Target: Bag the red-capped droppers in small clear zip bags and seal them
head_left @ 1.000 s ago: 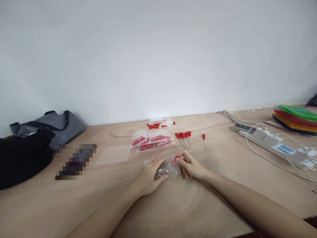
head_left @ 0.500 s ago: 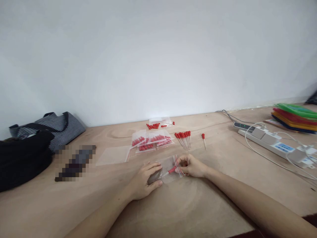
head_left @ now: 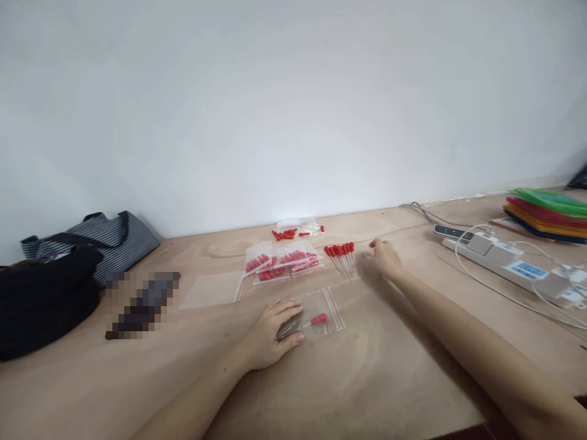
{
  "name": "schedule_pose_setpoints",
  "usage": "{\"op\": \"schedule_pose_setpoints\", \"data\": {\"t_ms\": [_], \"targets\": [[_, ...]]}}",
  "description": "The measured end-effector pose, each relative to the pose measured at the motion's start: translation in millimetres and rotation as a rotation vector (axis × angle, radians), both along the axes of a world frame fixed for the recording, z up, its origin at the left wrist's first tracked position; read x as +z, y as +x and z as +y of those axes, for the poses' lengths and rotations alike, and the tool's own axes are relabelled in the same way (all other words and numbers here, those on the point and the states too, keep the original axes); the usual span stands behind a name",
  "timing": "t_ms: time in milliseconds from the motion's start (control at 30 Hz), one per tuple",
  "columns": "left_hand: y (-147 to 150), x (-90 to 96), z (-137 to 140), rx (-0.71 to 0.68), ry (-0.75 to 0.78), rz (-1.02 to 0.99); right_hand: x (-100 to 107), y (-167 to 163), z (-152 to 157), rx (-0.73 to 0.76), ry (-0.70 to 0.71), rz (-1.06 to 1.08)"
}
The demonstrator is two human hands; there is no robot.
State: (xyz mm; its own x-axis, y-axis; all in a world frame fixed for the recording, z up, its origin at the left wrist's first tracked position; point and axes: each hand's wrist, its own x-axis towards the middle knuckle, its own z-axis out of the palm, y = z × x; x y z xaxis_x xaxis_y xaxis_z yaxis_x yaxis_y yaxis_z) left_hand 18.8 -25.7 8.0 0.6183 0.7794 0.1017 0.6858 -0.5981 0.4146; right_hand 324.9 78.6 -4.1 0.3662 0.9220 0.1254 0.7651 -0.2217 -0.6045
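My left hand (head_left: 277,330) lies over the left end of a clear zip bag (head_left: 316,299), holding it between thumb and fingers on the table. One dropper (head_left: 318,318) with a red bulb lies inside, its stem partly behind my fingers. The bag's red-striped mouth faces right. My right hand (head_left: 381,260) is over the table to the right of a fanned row of red-bulbed droppers (head_left: 342,258). Its fingers are bent and blurred, and it covers the spot where a lone dropper lay; whether it grips that dropper is hidden.
Several filled zip bags (head_left: 279,260) lie behind my left hand, beside a flat clear bag (head_left: 211,289). Loose red bulbs (head_left: 285,234) are near the wall. A power strip (head_left: 509,269) with cables and coloured folders (head_left: 550,211) sit right; a striped bag (head_left: 114,241) and black cloth (head_left: 46,299) left.
My right hand has let go of the zip bag and moved right and away from me, covering the lone dropper's place. The dropper inside the bag stays there; my left hand remains on the bag.
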Motion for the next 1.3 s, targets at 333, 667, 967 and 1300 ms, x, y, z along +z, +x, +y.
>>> {"op": "schedule_pose_setpoints", "data": {"t_ms": [333,667,967,1300], "targets": [[0.7,-2.3,1.0,-0.011,0.004,-0.026,-0.4,26.4,24.0,-0.009,-0.071,0.094],[0.6,-2.7,1.1,0.006,-0.001,-0.034,-21.1,-44.5,-50.1,0.226,0.270,0.956],[1.5,-1.8,-1.5,0.035,-0.004,-0.029,-13.7,-78.9,-72.1,0.229,0.188,1.258],[2.9,-0.6,-1.5,0.028,0.000,-0.050,-8.9,-87.5,-75.6,0.601,-0.197,0.884]]}}
